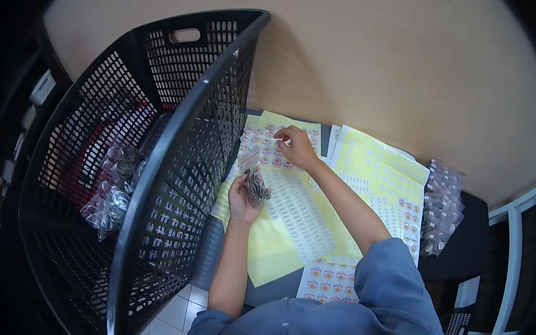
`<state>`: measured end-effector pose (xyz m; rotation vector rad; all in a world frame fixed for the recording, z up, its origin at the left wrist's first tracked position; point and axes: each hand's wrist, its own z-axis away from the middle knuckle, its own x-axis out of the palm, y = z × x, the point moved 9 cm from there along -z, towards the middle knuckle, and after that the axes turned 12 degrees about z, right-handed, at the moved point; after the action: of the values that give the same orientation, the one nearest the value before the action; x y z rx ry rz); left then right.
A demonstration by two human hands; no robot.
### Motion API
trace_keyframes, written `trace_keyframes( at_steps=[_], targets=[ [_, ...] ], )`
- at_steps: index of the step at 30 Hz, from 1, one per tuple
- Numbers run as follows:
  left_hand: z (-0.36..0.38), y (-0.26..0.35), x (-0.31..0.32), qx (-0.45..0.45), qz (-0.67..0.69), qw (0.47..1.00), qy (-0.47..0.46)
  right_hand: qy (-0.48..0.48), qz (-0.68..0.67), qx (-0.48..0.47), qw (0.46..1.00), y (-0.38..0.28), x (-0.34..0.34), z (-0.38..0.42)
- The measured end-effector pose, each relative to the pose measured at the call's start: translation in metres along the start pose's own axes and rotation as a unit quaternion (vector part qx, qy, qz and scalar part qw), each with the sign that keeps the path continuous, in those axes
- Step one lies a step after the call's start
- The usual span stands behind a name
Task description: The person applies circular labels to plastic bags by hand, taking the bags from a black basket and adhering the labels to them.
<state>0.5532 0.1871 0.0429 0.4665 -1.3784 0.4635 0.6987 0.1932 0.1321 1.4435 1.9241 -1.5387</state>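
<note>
My left hand (245,204) is wrapped round a small clear plastic bag (256,182) with dark coiled pieces inside, its top edge tilted up and away from me. Over a sheet of round orange-and-pink stickers (268,132), my right hand (297,147) is closed in a pinch, thumb and forefinger close together at the stickers. A small whitish spot shows at those fingertips, but I cannot tell what they hold. Below the bag lies a yellow backing sheet (275,262) with a pale sheet of small printed labels (298,217) on it.
A tall black perforated basket (189,103) stands tilted at the left, with filled plastic bags (112,189) inside. More yellow label sheets (371,155) lie to the right. Beyond them, several filled bags (442,207) are laid in a row near the wall (376,70).
</note>
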Motion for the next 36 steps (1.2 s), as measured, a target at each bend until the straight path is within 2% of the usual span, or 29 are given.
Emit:
trace_keyframes(
  at_steps=[2, 7, 9, 11, 16, 20, 23, 25, 26, 28, 32, 34, 35, 36],
  targets=[
    [-0.002, 0.0, -0.006, -0.001, 0.024, 1.0, 0.011, -0.01, 0.054, -0.059, 0.997, -0.01, 0.017, -0.025],
    [-0.002, -0.004, -0.012, -0.014, 0.066, 0.996, 0.058, -0.055, 0.034, -0.095, 0.993, -0.017, 0.057, -0.06],
    [-0.002, -0.003, -0.011, -0.004, 0.047, 0.998, 0.044, -0.078, 0.101, -0.05, 0.991, -0.013, 0.072, -0.064],
    [0.0, -0.004, -0.011, 0.002, 0.045, 0.997, 0.069, -0.069, 0.106, -0.032, 0.991, -0.013, 0.077, -0.065],
    [-0.002, -0.006, -0.007, -0.007, 0.045, 0.998, 0.038, -0.114, 0.135, 0.032, 0.984, 0.0, 0.087, -0.071],
    [-0.002, -0.007, -0.009, -0.019, 0.06, 0.998, 0.025, -0.095, 0.188, 0.006, 0.978, 0.007, 0.093, -0.083],
    [-0.001, -0.008, -0.005, -0.026, 0.064, 0.997, 0.023, -0.134, 0.246, -0.021, 0.96, 0.013, 0.099, -0.093],
    [-0.001, -0.009, -0.008, -0.023, 0.058, 0.997, 0.04, -0.089, 0.214, -0.082, 0.969, 0.004, 0.091, -0.096],
    [-0.001, -0.009, -0.01, -0.025, 0.056, 0.997, 0.041, -0.091, 0.214, -0.08, 0.969, 0.005, 0.092, -0.095],
    [-0.003, -0.009, -0.012, -0.029, 0.053, 0.997, 0.039, -0.029, 0.155, -0.012, 0.987, 0.012, 0.077, -0.1],
    [-0.004, -0.006, -0.015, -0.007, 0.05, 0.998, 0.036, -0.047, 0.106, -0.001, 0.993, 0.007, 0.055, -0.094],
    [-0.004, -0.006, -0.01, -0.005, 0.036, 0.998, 0.041, 0.079, 0.062, -0.041, 0.994, -0.009, 0.013, -0.081],
    [-0.003, -0.007, -0.007, 0.008, 0.001, 0.999, 0.041, 0.075, 0.063, -0.035, 0.995, -0.01, 0.0, -0.069],
    [-0.002, -0.009, -0.002, 0.019, -0.034, 0.998, 0.04, 0.05, 0.029, 0.024, 0.998, -0.012, -0.021, -0.056]
  ],
)
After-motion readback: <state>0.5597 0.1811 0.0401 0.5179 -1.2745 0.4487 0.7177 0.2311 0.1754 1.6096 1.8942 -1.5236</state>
